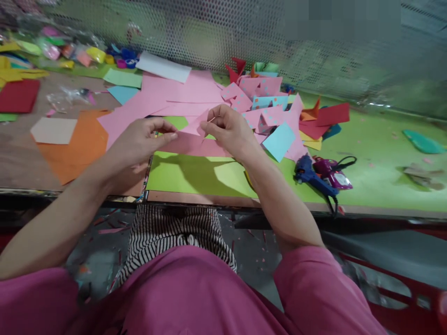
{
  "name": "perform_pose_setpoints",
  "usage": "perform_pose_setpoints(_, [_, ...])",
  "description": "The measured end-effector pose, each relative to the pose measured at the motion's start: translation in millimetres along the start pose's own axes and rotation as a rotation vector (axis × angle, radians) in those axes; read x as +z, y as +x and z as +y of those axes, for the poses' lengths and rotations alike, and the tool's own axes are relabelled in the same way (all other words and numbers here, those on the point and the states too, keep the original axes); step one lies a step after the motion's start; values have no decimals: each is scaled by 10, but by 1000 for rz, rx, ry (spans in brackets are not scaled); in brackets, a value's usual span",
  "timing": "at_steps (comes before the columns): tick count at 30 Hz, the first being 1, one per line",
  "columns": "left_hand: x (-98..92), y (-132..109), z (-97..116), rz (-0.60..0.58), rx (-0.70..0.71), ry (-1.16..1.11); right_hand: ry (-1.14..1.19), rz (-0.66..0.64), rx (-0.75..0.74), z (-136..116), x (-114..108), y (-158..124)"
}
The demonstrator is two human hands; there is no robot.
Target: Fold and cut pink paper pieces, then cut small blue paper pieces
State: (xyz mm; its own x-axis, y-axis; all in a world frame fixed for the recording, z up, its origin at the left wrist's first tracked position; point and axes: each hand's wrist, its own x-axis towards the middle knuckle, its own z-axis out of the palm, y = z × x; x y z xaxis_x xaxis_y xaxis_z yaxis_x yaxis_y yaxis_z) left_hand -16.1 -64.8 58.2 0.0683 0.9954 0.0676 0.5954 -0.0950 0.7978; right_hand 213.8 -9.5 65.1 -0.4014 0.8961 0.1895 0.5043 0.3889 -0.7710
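Between my two hands is a piece of pink paper point(188, 142), raised a little over the green table top. My left hand point(141, 137) pinches its left end between thumb and fingertips. At the upper right part of the paper, my right hand point(228, 128) has thumb and forefinger closed on it, the other fingers curled. A thin strip or fold stands near the right fingertips, too small to make out. Larger pink sheets point(195, 86) lie just behind the hands. Folded pink pieces with blue dots point(261, 88) stand to the right of them.
A blue glue gun point(312, 176) lies at the right beside a purple device point(333, 173). Orange paper point(82, 144) and a cream piece point(55, 130) are at the left. Bagged coloured clay point(84, 56) sits at the back left. A perforated metal panel point(209, 32) stands behind the table.
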Motion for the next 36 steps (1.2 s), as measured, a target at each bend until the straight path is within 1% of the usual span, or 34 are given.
perform_pose_setpoints(2, [11, 13, -8, -2, -30, -16, 32, -6, 7, 31, 5, 18])
perform_pose_setpoints(5, [34, 28, -14, -7, 16, -42, 55, -18, 9, 49, 5, 17])
perform_pose_setpoints(9, [58, 30, -21, 5, 42, -70, -25, -28, -20, -9, -4, -37])
perform_pose_setpoints(12, [60, 24, -19, 15, 62, -60, -127, -12, -88, -85, -11, -90])
perform_pose_setpoints(14, [55, 24, -20, 23, 65, -41, -187, -6, -169, -116, -10, -110])
perform_pose_setpoints(17, [50, 30, -25, 24, 59, -31, -245, -37, -290, -113, -1, -107])
perform_pose_setpoints(19, [46, 33, -23, 25, 76, -50, -241, -55, -306, -90, 4, -90])
perform_pose_setpoints(22, [34, 29, 3, 17, 116, -56, -147, -91, -210, -64, -2, -68])
perform_pose_setpoints(25, [18, 23, 40, -25, 103, -62, -46, -158, -73, -68, -20, -63])
perform_pose_setpoints(28, [20, 27, 60, -29, 48, -128, -9, -219, 11, -97, -35, -64])
perform_pose_setpoints(31, [31, 37, 70, -33, -36, -228, -4, -269, 67, -131, -43, -59])
perform_pose_setpoints(36, [16, 56, 99, -93, -175, -208, 10, -318, 97, -142, -47, -45])
